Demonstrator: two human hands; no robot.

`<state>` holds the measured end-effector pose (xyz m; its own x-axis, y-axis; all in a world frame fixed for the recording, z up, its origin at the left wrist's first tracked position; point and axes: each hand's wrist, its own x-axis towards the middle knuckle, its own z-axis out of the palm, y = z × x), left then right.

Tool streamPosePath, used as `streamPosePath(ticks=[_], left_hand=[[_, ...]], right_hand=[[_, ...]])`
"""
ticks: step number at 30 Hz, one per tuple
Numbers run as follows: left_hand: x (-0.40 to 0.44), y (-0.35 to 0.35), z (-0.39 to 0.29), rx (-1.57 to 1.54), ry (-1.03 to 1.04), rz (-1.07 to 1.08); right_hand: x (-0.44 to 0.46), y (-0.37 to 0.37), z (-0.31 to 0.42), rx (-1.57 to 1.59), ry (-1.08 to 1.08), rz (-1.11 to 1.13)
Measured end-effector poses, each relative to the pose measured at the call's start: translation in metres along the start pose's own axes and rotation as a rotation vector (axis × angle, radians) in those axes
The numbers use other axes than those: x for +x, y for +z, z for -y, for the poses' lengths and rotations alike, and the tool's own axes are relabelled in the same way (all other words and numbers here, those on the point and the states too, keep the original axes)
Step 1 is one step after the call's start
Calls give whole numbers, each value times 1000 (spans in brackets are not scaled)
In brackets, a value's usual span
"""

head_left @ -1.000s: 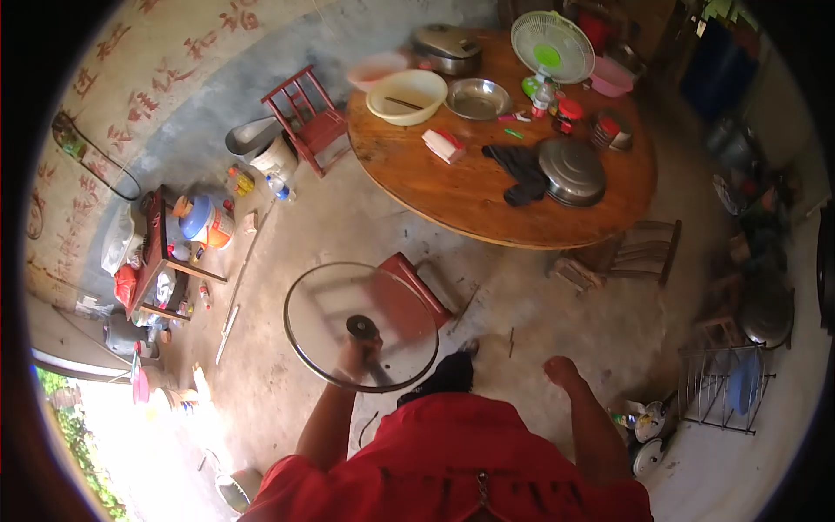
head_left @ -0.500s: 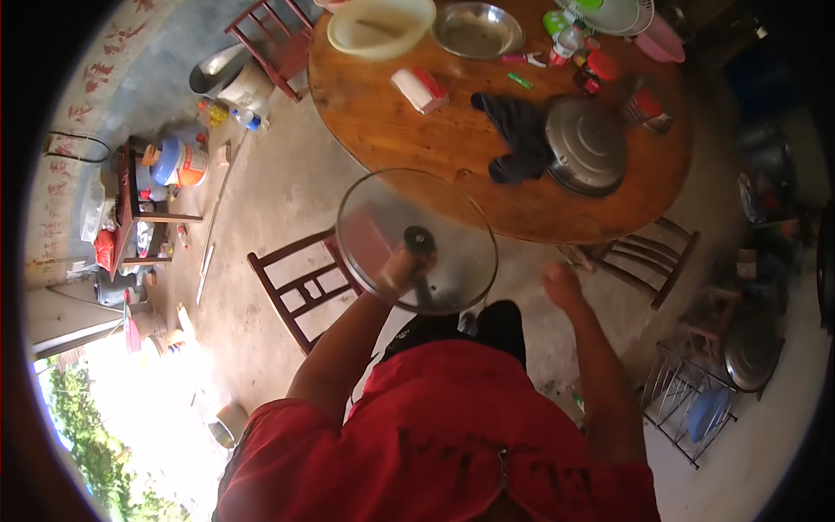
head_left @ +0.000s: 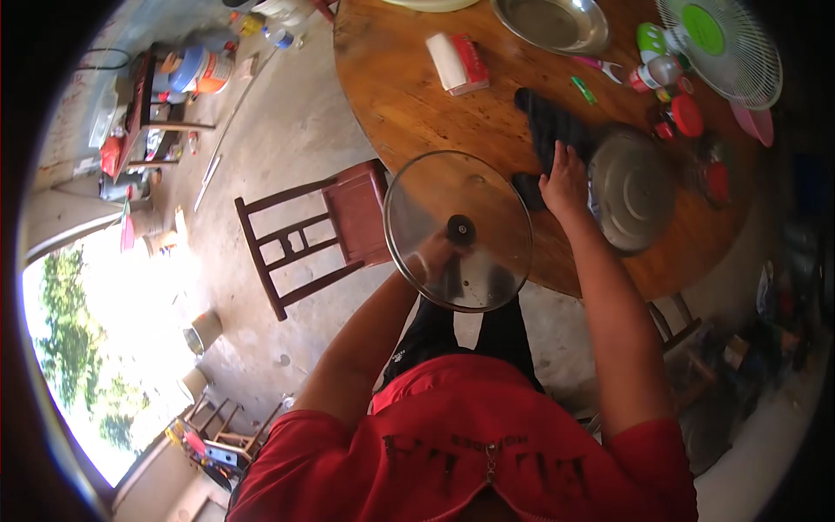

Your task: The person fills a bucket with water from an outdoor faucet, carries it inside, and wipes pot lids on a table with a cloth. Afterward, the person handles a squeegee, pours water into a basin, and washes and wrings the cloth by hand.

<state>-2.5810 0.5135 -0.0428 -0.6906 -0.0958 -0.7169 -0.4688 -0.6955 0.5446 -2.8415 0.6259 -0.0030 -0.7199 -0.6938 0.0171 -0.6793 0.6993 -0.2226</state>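
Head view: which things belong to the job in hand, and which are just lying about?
Job, apparently:
- glass lid, held by the left hand
- black cloth, by the right hand (contact unclear)

Just about:
- fan
- tissue pack
- metal bowl
- chair

In mid-frame, a black round knob [head_left: 461, 230] partly hides the left hand [head_left: 437, 254], dimmed behind a metal-rimmed clear glass lid [head_left: 500, 196]. The right hand [head_left: 568, 184] covers part of a crumpled black cloth [head_left: 554, 126]; whether they touch is unclear. The top edge cuts off a cream plastic basin [head_left: 435, 3]. Dark clutter [head_left: 770, 344] at lower right is too murky to identify.
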Motion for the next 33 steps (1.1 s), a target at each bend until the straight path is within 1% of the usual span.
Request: streamPosePath(ticks=[2, 3, 5, 6, 7, 9, 10, 12, 13, 15, 16, 17, 18, 19, 20, 21, 23, 24, 25, 26, 27, 28, 29, 31, 33], left_hand=[[-5, 7, 2, 9, 162, -196], [-12, 6, 4, -6, 165, -215], [-26, -9, 17, 805, 810, -285], [-17, -17, 21, 38, 483, -158], [-25, -16, 20, 25, 481, -166], [-54, -7, 6, -930, 386, -325], [-64, -1, -1, -941, 386, -324], [-81, 7, -15, -1190, 523, -98], [-87, 9, -21, -1206, 531, -97], [-94, 13, -26, -1105, 517, -24], [-93, 11, -24, -969, 495, -100], [-92, 10, -22, -982, 507, -116], [-89, 8, -22, -872, 513, -102], [-88, 7, -23, -757, 516, -84], [-87, 9, -25, -821, 501, -84], [-83, 6, -18, -883, 578, 37], [-81, 12, -19, -781, 555, 7], [-83, 18, -24, -776, 532, -9], [-82, 24, -28, -776, 534, -7], [-82, 29, -29, -824, 526, 27], [-82, 29, -29, -870, 513, 59], [-67, 5, 1, -1156, 273, 103], [-70, 5, -4, -1158, 269, 95], [-77, 8, -14, -858, 449, 34], [-79, 5, -13, -778, 414, -7]], right_hand=[[7, 6, -4, 18, 73, 123], [8, 9, -5, 22, 52, 133], [9, 9, -4, -76, 36, 134], [11, 11, -5, -93, 20, 106], [14, 13, -8, -98, 10, 115], [22, 17, -15, 36, 30, 142], [25, 22, -21, 28, 23, 146], [33, 37, -35, 197, 40, -59], [44, 36, -46, 188, 25, -56], [62, 29, -73, 730, 326, 211], [63, 22, -81, 981, 391, 126], [61, 13, -77, 1240, 456, 44], [55, -25, -58, 1210, 352, 123], [50, -53, -44, 1003, 198, 253], [43, -75, -24, 949, 166, 349], [31, -87, 0, 890, 136, 439], [2, -90, 44, 869, 22, 566], [-11, -98, 72, 869, -28, 751], [-30, -77, 88, 855, -209, 779], [-61, -36, 104, 1137, -312, 695], [-69, -32, 125, 862, -622, 602], [-66, -34, 152, 705, -629, 729], [-64, -15, 153, 711, -627, 736], [-62, 35, 153, 412, -647, 307], [-44, 57, 147, 266, -527, 139]])
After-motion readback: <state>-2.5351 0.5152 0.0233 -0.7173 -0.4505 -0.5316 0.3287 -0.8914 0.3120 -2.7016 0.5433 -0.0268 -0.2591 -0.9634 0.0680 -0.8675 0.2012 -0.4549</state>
